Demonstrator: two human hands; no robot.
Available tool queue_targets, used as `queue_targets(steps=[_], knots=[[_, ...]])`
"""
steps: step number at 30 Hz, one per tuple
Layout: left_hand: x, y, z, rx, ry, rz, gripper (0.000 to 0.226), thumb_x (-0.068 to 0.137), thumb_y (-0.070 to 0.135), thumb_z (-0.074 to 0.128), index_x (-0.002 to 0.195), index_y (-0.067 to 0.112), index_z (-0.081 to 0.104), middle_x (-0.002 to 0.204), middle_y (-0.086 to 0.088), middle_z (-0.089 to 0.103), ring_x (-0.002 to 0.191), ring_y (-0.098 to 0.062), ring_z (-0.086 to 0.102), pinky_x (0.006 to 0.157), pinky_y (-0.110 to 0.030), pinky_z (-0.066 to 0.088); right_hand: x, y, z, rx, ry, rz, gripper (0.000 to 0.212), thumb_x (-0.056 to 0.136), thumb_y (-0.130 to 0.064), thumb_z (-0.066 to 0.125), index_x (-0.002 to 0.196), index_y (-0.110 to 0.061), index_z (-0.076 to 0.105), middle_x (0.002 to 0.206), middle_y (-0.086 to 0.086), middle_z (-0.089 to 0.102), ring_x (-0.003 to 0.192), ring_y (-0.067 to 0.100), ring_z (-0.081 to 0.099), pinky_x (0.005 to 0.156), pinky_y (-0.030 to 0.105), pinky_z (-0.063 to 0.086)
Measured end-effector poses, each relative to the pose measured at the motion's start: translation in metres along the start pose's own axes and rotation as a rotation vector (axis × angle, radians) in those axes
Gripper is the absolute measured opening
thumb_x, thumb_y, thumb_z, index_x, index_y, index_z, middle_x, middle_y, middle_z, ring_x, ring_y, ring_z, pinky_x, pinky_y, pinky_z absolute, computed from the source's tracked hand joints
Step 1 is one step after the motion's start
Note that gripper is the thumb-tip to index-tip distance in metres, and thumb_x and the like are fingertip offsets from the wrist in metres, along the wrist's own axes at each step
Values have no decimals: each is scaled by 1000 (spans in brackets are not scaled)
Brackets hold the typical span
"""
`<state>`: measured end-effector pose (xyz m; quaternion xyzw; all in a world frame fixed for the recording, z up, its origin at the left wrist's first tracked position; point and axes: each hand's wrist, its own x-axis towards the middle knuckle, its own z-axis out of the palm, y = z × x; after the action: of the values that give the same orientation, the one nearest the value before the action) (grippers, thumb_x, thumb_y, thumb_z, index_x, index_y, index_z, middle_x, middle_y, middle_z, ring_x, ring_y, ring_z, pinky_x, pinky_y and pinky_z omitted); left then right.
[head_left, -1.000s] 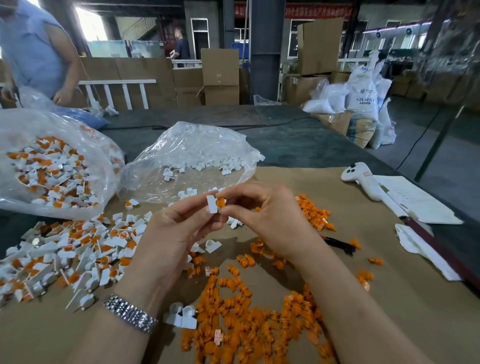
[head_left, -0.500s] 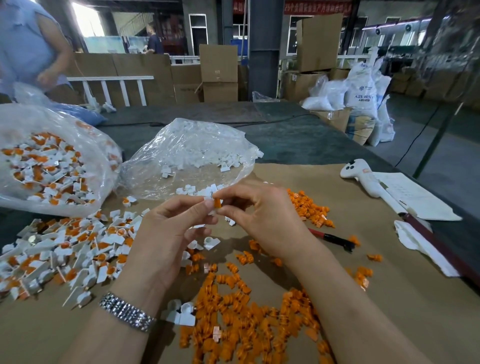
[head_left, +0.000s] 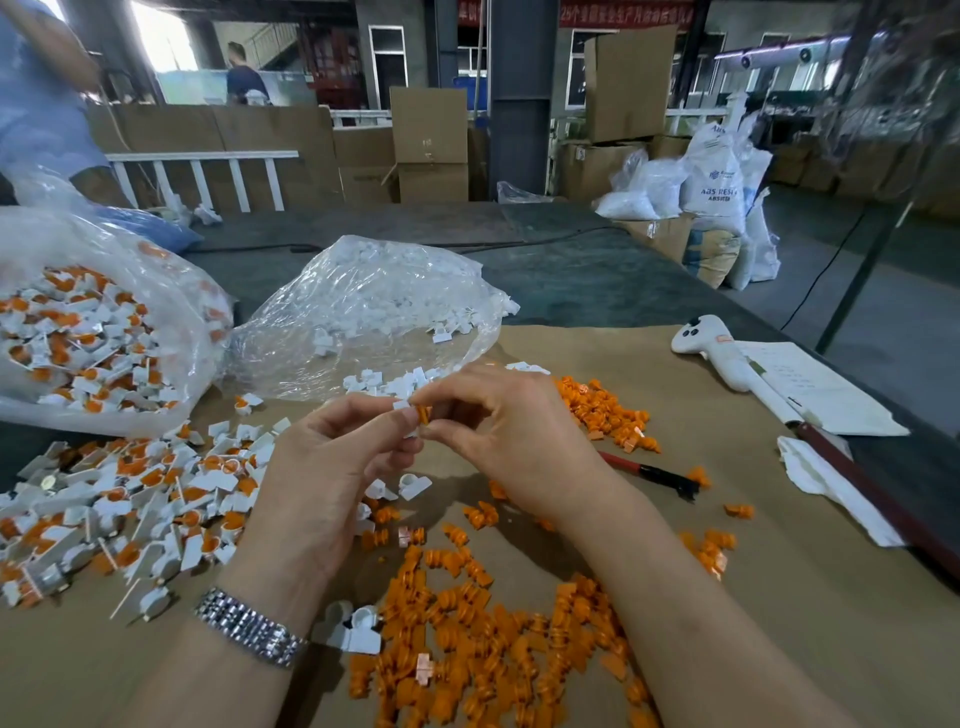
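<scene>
Here, the left hand (head_left: 332, 467) pinches a small white clip (head_left: 404, 406) while the right hand (head_left: 514, 441) pinches a ribbed orange plug (head_left: 424, 414) against it (fingertips hide the joint), both held above the brown paper (head_left: 779, 597). Loose orange plugs (head_left: 493, 639) crowd the near edge and assembled pieces (head_left: 130, 499) lie left. A clear bag (head_left: 363, 312) sits behind, with cartons (head_left: 428, 135) beyond. Plain paper shows right of the right wrist, before a red-handled tool (head_left: 644, 470).

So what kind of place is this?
Probably a factory assembly bench: left hand and right hand hold an orange plug against a white clip, heaps of orange plugs and assembled pieces lie around, cartons and sacks behind.
</scene>
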<state>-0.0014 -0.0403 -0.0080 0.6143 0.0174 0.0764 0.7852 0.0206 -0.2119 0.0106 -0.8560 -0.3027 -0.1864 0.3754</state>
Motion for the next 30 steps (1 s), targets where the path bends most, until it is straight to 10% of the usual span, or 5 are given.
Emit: queue_targets(steps=[5, 9, 26, 30], knots=[[0, 0, -2, 27, 54, -8, 28, 57, 32, 87, 80, 17, 82, 85, -7, 77, 76, -19, 75, 65, -18, 57, 0, 19, -19, -313, -231, 343, 43, 88, -41, 74, 126, -25, 61, 118, -4, 60, 101, 9, 57, 89, 29, 51], [0, 0, -3, 20, 56, -2, 25, 62, 31, 87, 83, 19, 82, 89, -7, 78, 79, -19, 76, 66, -18, 57, -8, 35, -35, -572, -413, 656, 38, 84, -48, 75, 98, -18, 58, 99, 1, 55, 86, 16, 53, 63, 31, 42], [-2, 5, -2, -86, 73, -36, 13, 66, 24, 84, 78, 19, 83, 87, -6, 77, 76, -16, 74, 63, -20, 58, -7, 31, -39, -513, -434, 703, 27, 97, -29, 59, 75, -18, 47, 72, -1, 45, 62, 14, 40, 75, 38, 33], [-3, 9, -2, -225, 48, -70, 12, 66, 20, 85, 78, 18, 82, 87, -5, 77, 77, -15, 74, 65, -19, 59, -4, 14, -54, -238, -250, 644, 18, 101, -25, 51, 92, -12, 60, 72, 1, 58, 56, 11, 54, 51, 26, 43]])
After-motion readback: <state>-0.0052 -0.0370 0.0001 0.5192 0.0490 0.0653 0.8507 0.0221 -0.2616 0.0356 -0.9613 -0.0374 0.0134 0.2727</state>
